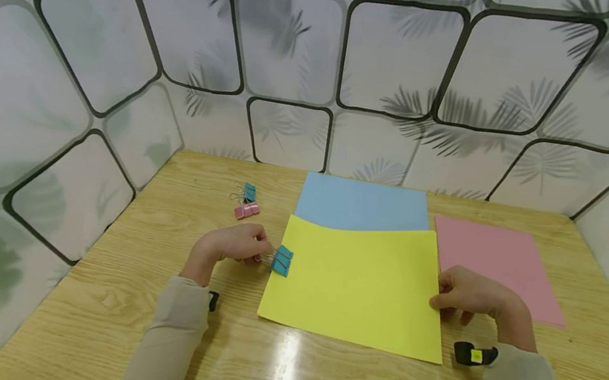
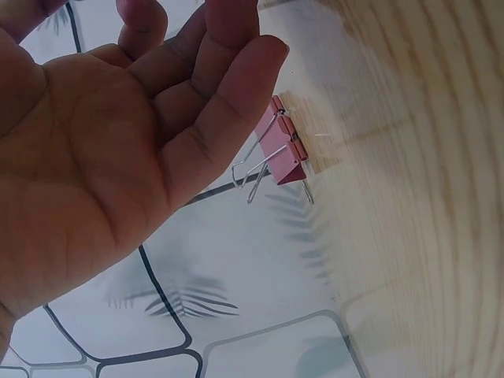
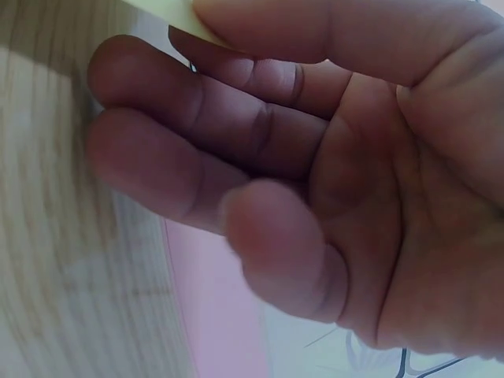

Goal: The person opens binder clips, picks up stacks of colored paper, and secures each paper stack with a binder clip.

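A yellow sheet [image 1: 358, 285] lies on the wooden table [image 1: 107, 305], overlapping a blue sheet [image 1: 363, 203]. A teal binder clip [image 1: 281, 260] sits on the yellow sheet's left edge. My left hand [image 1: 259, 255] pinches that clip's wire handles. In the left wrist view the left hand [image 2: 189, 24] shows its palm and the teal clip is hidden. My right hand [image 1: 437, 299] pinches the yellow sheet's right edge. In the right wrist view the right hand [image 3: 197, 35] has its thumb over a corner of the yellow sheet [image 3: 161, 9] and its fingers under it.
A pink sheet [image 1: 498, 266] lies flat to the right of the blue one. A spare teal clip [image 1: 249, 192] and a pink clip [image 1: 246, 210] rest at the back left; the pink clip [image 2: 282, 153] also shows past my left palm. Patterned walls enclose the table.
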Demonstrator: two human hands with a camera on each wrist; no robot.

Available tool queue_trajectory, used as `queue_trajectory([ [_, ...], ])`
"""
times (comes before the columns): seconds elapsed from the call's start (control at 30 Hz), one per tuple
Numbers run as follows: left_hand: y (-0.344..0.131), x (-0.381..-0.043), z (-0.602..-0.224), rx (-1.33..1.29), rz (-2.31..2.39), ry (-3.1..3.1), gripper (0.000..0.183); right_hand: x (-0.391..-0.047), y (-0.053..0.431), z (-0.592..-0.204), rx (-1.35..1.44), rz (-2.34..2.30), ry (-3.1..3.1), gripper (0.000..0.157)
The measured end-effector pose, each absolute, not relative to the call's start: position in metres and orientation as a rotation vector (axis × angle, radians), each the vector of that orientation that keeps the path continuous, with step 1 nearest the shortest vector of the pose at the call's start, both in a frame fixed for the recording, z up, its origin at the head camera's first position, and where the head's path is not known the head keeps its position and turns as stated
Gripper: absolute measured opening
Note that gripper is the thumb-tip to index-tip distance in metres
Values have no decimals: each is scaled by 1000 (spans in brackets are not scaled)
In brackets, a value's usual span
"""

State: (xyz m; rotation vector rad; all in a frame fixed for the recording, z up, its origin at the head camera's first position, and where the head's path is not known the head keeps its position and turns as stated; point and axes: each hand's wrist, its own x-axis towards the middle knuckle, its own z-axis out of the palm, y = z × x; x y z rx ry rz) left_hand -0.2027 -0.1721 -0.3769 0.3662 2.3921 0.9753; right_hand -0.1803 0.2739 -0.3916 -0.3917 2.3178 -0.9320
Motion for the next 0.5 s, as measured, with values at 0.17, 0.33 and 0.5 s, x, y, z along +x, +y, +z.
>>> queue_trajectory([
  [0.17, -173, -205, -379, 378, 962, 2390, 25, -181, 274, -391, -402, -939, 2304, 26],
  [0.33, -173, -204, -379, 390, 947, 2390, 25, -181, 275, -391, -410, -941, 2297, 26],
  [0.5, -173, -204, -379, 383, 939, 2387, 24, -180, 275, -393, -408, -928, 2294, 24],
])
